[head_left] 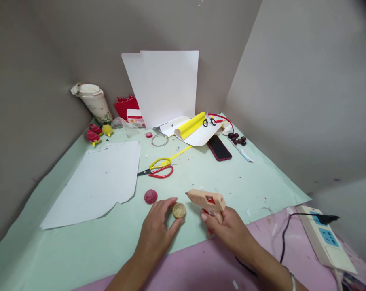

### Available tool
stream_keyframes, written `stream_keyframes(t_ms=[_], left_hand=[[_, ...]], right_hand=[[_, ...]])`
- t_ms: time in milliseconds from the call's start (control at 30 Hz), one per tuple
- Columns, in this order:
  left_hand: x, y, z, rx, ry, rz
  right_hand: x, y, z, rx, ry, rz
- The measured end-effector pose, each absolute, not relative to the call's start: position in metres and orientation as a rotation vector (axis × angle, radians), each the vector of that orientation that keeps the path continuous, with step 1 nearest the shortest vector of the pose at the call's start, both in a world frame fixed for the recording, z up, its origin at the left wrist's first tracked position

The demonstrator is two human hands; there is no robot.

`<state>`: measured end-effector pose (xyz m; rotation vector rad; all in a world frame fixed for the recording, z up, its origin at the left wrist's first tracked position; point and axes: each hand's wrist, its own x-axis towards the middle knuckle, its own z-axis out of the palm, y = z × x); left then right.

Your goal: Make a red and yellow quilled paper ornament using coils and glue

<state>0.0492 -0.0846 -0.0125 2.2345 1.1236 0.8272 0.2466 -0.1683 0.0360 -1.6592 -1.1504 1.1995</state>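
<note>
- Handle of the glue gun (pixel 207 200) hides inside our gripping right hand (pixel 223 226).
- Our left hand (pixel 160 224) pinches a yellow disc (pixel 179 210) near the front edge of the green mat (pixel 231 178).
- We see open mat ahead of the nozzle.

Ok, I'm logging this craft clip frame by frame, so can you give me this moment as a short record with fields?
left hand: left hand pinches a yellow disc on the green mat
right hand: right hand grips a glue gun, nozzle pointing left, apart from the disc
near hands: red dome, scissors
further back: white sheet, phone, cup
right edge: power strip, black plug in it
</note>
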Motion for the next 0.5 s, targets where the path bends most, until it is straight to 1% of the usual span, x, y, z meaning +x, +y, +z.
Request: stream_keyframes(t_ms=[333, 500], left_hand=[[0.05, -0.086, -0.014, 2.153, 1.069, 0.826], [0.052, -0.088, -0.005, 1.967, 1.12, 0.797]], right_hand=[[0.241, -0.164, 0.027, -1.716, -1.098, 1.134], [0.239, -0.157, 0.027, -1.739, -1.061, 1.101]])
